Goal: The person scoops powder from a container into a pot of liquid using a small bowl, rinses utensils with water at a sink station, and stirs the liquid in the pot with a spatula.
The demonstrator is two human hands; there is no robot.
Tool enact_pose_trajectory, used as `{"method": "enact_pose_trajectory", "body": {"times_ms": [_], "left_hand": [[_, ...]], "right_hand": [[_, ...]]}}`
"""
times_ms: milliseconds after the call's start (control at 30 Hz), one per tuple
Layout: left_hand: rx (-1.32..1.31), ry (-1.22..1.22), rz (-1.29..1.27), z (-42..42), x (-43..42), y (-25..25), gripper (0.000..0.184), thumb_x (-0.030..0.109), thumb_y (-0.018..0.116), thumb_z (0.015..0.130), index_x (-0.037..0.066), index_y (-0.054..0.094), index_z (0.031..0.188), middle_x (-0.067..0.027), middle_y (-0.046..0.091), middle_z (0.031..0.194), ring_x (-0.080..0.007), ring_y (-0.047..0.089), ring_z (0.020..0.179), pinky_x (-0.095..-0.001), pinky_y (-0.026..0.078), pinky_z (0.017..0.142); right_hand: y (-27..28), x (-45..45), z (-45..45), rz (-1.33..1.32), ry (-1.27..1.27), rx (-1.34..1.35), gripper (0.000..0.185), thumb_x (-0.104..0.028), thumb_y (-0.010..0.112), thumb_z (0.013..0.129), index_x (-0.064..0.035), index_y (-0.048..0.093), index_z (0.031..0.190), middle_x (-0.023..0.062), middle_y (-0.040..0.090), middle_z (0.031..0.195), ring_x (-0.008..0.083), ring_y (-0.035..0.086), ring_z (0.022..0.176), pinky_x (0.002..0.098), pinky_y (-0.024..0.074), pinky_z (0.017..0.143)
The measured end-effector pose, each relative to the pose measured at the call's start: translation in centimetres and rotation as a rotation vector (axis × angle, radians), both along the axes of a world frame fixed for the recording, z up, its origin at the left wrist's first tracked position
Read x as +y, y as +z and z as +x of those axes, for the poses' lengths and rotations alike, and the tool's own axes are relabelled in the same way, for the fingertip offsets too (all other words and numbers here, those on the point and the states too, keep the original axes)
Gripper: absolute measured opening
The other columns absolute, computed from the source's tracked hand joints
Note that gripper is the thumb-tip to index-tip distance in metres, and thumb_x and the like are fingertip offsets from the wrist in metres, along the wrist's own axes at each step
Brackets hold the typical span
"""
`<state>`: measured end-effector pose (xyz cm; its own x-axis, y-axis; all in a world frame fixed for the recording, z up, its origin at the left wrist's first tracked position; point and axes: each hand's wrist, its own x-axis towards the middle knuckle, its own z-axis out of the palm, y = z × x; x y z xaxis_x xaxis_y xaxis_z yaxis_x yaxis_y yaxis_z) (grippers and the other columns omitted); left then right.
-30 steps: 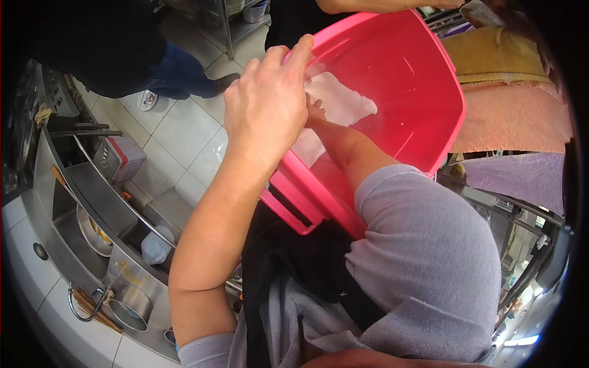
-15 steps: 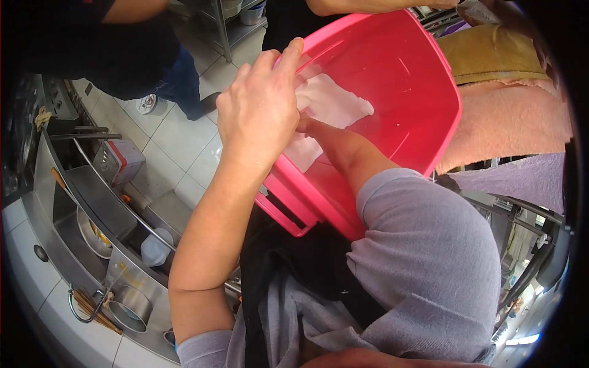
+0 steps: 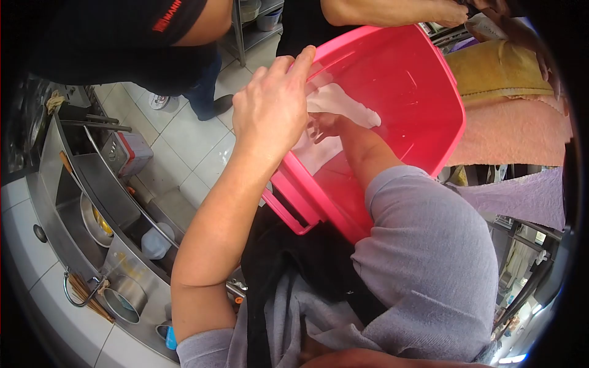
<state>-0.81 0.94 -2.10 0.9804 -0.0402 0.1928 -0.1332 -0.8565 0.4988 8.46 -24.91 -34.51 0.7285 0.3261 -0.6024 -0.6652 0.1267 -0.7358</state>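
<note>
A deep pink-red plastic bin (image 3: 405,116) is tilted in front of me, with its mouth towards me. My left hand (image 3: 273,110) grips its near left rim, fingers over the edge. Inside lies a soft, whitish, dough-like mass (image 3: 343,107), spread over part of the bin's wall and bottom. My right hand (image 3: 325,126) reaches in beside the mass, its fingers slightly bent and apart. Whether the fingertips touch it I cannot tell.
Steel counters (image 3: 92,165) with a pan (image 3: 95,221) and a steel pot (image 3: 126,300) run along the left. People in dark clothes stand beyond the bin. Yellow, orange and purple cloths (image 3: 503,132) hang at the right. A metal tin (image 3: 126,153) stands by the tiled floor.
My right hand's fingers have loosened and now show apart beside the whitish mass. The bin and my left hand sit slightly lower and further right in view. A person at upper left has shifted right.
</note>
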Motion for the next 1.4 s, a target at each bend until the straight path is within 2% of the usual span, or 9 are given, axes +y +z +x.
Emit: {"method": "enact_pose_trajectory", "body": {"times_ms": [433,600,667,833,933,1133,1233,1300,1400], "left_hand": [[-0.035,-0.034,-0.012,0.0,0.3,0.3,0.061,0.002,0.052,0.087,0.020,0.056,0.145,-0.0078,0.067,0.129,-0.0363,0.066,0.112,-0.0495,0.055,0.092],[0.008,-0.026,0.013,-0.2,0.5,0.6,0.062,0.002,0.049,0.088,0.022,0.054,0.147,-0.0085,0.066,0.130,-0.0367,0.065,0.116,-0.0507,0.054,0.094],[-0.001,-0.031,0.020,-0.2,0.2,0.6,0.062,0.003,0.049,0.089,0.023,0.054,0.147,-0.0090,0.066,0.131,-0.0376,0.065,0.116,-0.0512,0.054,0.095],[-0.005,-0.075,0.034,-0.3,0.2,0.9,0.056,0.012,0.052,0.093,0.023,0.053,0.148,-0.0104,0.066,0.130,-0.0364,0.065,0.117,-0.0521,0.053,0.096],[0.074,-0.054,0.049,-0.3,0.2,1.1,0.060,0.009,0.049,0.092,0.024,0.050,0.150,-0.0112,0.064,0.135,-0.0388,0.063,0.121,-0.0540,0.051,0.098],[0.095,-0.088,0.092,-0.3,0.3,1.0,0.063,0.010,0.048,0.091,0.027,0.046,0.152,-0.0105,0.062,0.139,-0.0410,0.063,0.121,-0.0527,0.050,0.100],[0.097,-0.112,0.087,0.1,0.5,0.5,0.064,0.010,0.046,0.092,0.027,0.044,0.154,-0.0104,0.061,0.143,-0.0415,0.063,0.121,-0.0518,0.050,0.100],[0.098,-0.130,0.098,0.3,0.6,0.4,0.064,0.010,0.047,0.093,0.026,0.043,0.155,-0.0113,0.060,0.143,-0.0406,0.062,0.123,-0.0509,0.050,0.102],[0.096,-0.150,0.116,0.4,0.6,0.1,0.065,0.008,0.048,0.092,0.025,0.043,0.155,-0.0132,0.059,0.144,-0.0387,0.061,0.126,-0.0500,0.050,0.103]], "right_hand": [[3.9,-0.5,1.1,-0.060,0.493,0.028,0.068,-0.001,0.067,0.086,-0.0108,0.049,0.151,0.0169,0.061,0.142,0.0338,0.062,0.128,0.0442,0.0550,0.101],[4.1,0.9,2.6,-0.310,0.778,-0.042,0.067,0.018,0.057,0.080,-0.0074,0.061,0.141,0.0099,0.067,0.135,0.0272,0.060,0.130,0.0429,0.0513,0.107],[7.3,-0.1,3.5,0.183,0.776,0.251,0.069,0.017,0.060,0.071,-0.0035,0.065,0.137,0.0150,0.069,0.134,0.0277,0.064,0.127,0.0467,0.0525,0.107],[18.4,-2.5,6.4,0.288,0.611,0.570,0.092,0.015,0.057,0.062,-0.0063,0.052,0.151,0.0180,0.056,0.150,0.0362,0.055,0.137,0.0557,0.0472,0.112],[23.4,-6.0,7.3,0.181,0.839,0.126,0.097,0.013,0.052,0.065,-0.0186,0.047,0.157,0.0167,0.048,0.156,0.0467,0.048,0.140,0.0730,0.0466,0.102],[35.0,-17.3,1.0,-0.140,0.283,-0.322,0.093,0.005,0.051,0.072,-0.0206,0.038,0.161,0.0155,0.057,0.148,0.0353,0.062,0.128,0.0564,0.0594,0.090],[39.6,-23.4,-5.6,-0.235,0.056,-0.437,0.079,-0.004,0.056,0.077,-0.0118,0.044,0.154,0.0142,0.063,0.134,0.0331,0.065,0.119,0.0540,0.0604,0.085],[40.7,-27.3,-10.8,-0.356,-0.224,-0.416,0.075,-0.010,0.063,0.077,-0.0055,0.048,0.150,0.0165,0.066,0.130,0.0328,0.068,0.114,0.0592,0.0569,0.096],[37.9,-35.1,-16.9,-0.414,-0.369,-0.284,0.070,-0.015,0.063,0.078,-0.0030,0.050,0.145,0.0186,0.068,0.126,0.0383,0.067,0.114,0.0659,0.0565,0.092]]}}
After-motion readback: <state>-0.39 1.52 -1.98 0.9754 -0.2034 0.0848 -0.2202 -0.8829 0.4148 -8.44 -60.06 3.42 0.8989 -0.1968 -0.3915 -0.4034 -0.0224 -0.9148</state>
